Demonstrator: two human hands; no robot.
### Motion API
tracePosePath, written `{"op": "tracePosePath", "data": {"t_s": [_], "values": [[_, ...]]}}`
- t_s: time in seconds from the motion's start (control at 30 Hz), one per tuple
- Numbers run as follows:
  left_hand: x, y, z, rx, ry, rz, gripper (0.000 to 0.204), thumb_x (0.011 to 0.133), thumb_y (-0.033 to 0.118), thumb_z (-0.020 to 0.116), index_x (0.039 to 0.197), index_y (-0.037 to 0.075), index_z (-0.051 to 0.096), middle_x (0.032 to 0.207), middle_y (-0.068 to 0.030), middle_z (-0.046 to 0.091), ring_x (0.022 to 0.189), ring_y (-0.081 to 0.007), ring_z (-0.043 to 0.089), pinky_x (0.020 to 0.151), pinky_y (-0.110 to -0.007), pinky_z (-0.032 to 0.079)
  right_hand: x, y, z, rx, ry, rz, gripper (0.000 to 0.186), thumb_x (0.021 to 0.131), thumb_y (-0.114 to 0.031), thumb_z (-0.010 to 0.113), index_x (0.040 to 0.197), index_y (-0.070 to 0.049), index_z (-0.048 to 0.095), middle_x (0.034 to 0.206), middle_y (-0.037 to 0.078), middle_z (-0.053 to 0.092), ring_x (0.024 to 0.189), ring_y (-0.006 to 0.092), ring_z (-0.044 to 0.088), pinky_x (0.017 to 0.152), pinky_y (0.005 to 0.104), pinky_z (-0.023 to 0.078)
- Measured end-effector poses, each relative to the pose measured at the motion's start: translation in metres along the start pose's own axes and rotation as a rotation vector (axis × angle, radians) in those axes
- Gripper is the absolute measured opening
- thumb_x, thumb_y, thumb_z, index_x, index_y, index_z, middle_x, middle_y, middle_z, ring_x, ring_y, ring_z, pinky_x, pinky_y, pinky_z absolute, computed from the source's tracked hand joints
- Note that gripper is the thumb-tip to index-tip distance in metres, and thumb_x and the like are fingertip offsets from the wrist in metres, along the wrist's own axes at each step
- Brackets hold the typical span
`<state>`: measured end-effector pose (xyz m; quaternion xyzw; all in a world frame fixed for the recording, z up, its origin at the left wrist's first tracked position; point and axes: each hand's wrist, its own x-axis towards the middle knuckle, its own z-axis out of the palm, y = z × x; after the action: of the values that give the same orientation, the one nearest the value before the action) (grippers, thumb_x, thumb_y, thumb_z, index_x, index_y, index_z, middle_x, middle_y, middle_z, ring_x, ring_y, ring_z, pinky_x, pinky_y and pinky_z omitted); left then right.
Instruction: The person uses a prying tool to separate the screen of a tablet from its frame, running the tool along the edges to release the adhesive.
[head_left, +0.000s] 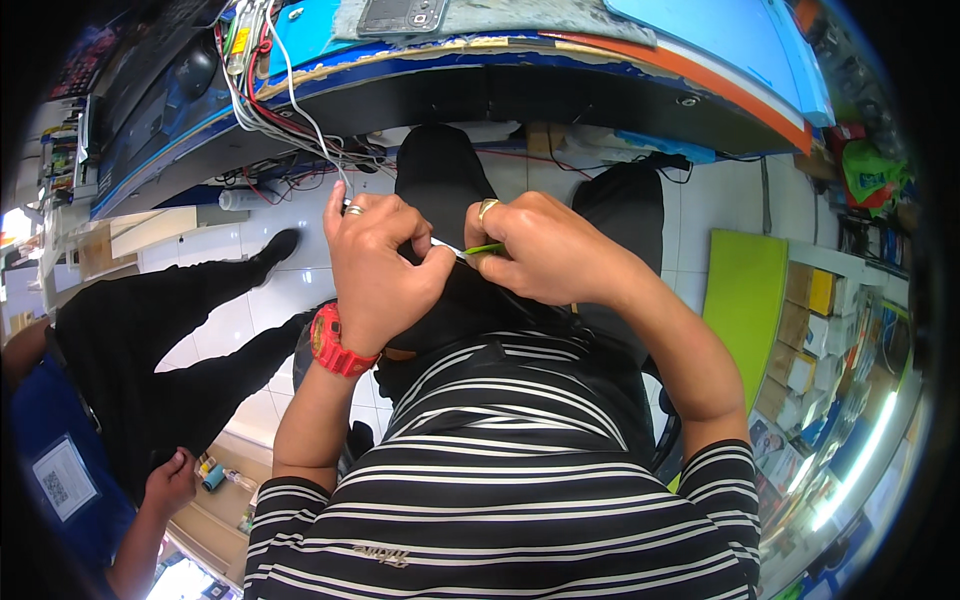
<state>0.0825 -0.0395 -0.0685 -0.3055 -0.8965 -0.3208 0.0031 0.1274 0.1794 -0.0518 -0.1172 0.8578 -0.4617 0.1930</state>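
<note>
Head view: the likeliest mishap from here is a drop. The silver-white strip [447, 243] sits out in front of the workbench [590, 92], on the wearer's side of it and clear of its top, with only fingertips keeping it up. If either pinch rolled or loosened, the strip or the narrow green piece [486, 248] could fall past the thighs [437, 170] to the tiled floor [690, 215] before the workbench, where something so slim would be hard to find. Pressing too hard might also bend the strip or make one piece skid off the other. A white cable [291, 75] hangs off the workbench toward the left hand [385, 245]; a raised finger could catch it, though whether they touch, I cannot tell.

Both hands are raised before the workbench, near each other but not touching. The left hand has thumb and forefinger closed on the strip, its other fingers loosely curled or lifted. The right hand [535, 245] is more tightly folded, thumb and forefinger pinching the green piece right at the strip's end. Whether the two pieces are joined or merely meet is too small to tell.
</note>
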Motion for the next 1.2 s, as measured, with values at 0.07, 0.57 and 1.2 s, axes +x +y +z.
{"op": "tracePosePath", "data": {"t_s": [0.07,0.57,1.2], "values": [[0.001,0.003,0.0,0.019,0.003,0.002,0.013,0.071,0.01,0.071,0.067,0.008,0.06,0.074,-0.0028,0.063,0.087,-0.0266,0.063,0.124,-0.059,0.023,-0.008,0.009,0.007,0.016,0.077,-0.075,0.012,0.091,-0.009,0.07,0.096,0.002,0.067,0.079,0.022,0.069,0.072,0.0398,0.068,0.067,0.0457,0.052],[0.003,0.007,0.005,0.039,0.02,0.051,0.006,0.072,0.006,0.068,0.07,0.007,0.062,0.079,-0.0044,0.069,0.09,-0.0261,0.067,0.125,-0.06,0.022,-0.088,0.011,0.011,-0.303,0.234,0.006,0.01,0.099,-0.012,0.066,0.098,-0.002,0.065,0.092,0.016,0.066,0.071,0.0367,0.069,0.065,0.0469,0.055],[0.005,0.006,0.007,0.047,0.053,0.102,0.017,0.071,0.012,0.074,0.064,0.008,0.058,0.07,-0.0037,0.059,0.081,-0.0274,0.062,0.121,-0.057,0.031,-0.077,-0.002,0.02,-0.489,0.251,-0.065,0.008,0.089,-0.006,0.069,0.09,0.002,0.068,0.083,0.014,0.066,0.068,0.0276,0.07,0.057,0.0392,0.058]]}}
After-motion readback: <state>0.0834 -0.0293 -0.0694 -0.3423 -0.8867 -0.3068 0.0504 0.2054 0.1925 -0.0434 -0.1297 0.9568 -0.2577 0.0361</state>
